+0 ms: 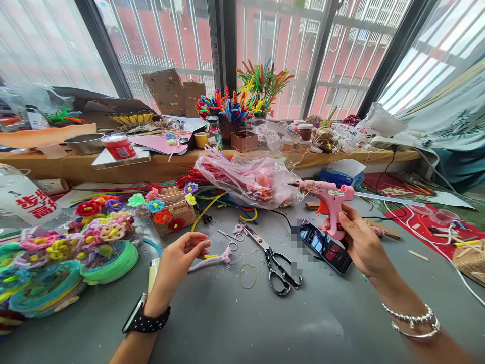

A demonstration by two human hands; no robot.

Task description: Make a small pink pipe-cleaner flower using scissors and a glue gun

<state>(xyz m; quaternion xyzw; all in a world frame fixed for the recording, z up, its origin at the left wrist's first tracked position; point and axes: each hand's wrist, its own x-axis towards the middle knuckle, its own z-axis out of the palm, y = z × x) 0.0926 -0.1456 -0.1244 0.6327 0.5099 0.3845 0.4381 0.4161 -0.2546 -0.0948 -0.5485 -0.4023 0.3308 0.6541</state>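
Observation:
In my right hand (361, 240) is a pink hot glue gun (335, 202), gripped by its handle and raised over the table; its nozzle points left and a clear glue stick (390, 198) runs out of its back. My left hand (176, 268) hovers over the grey table with thumb and fingertips drawn together. Whatever they pinch, if anything, is too small to make out. Just beyond those fingers lies a lilac pipe cleaner piece (212, 261) with a bunched end. Black-handled scissors (278, 268) and small scissors (229, 238) lie between my hands.
A phone (326, 247) showing a timer lies under the glue gun. Pipe cleaner flowers (102, 232) crowd the left side, near coiled green pipe cleaners (111, 265). A pink plastic bag (246, 177) sits at the back, below a cluttered ledge (166, 164). A rubber band (247, 276) lies in front.

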